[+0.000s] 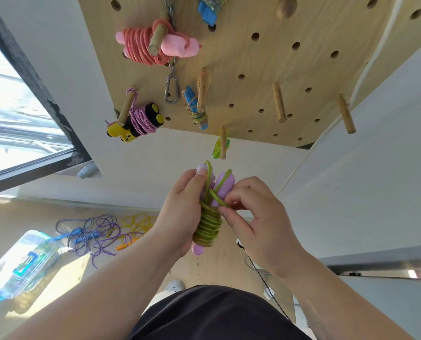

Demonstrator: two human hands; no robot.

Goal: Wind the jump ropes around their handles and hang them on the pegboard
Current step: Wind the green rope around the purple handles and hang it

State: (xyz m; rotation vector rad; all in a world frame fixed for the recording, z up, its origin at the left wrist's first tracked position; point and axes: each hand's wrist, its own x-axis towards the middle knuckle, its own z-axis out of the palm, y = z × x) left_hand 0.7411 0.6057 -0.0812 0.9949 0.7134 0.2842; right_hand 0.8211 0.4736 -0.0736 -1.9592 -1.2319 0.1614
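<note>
My left hand [182, 207] grips a pair of lilac handles [223, 187] with a green rope [208, 227] coiled tightly round them. My right hand [253, 217] pinches the loose end of that green rope beside the handles. Above hangs the wooden pegboard [253, 69]. On its pegs hang a wound pink rope [153, 45], a purple rope on yellow and black handles [140, 121], a blue-handled rope [196, 111] and a small green bundle [220, 146]. Two bare pegs [278, 102] [346, 114] stick out to the right.
Loose purple, blue and yellow ropes [99, 231] lie tangled on the wooden floor at the left, next to a clear plastic box [23, 263]. A carabiner on a chain [172, 90] hangs from the board. A window [15, 114] is at the left; a black cable [263, 278] trails below.
</note>
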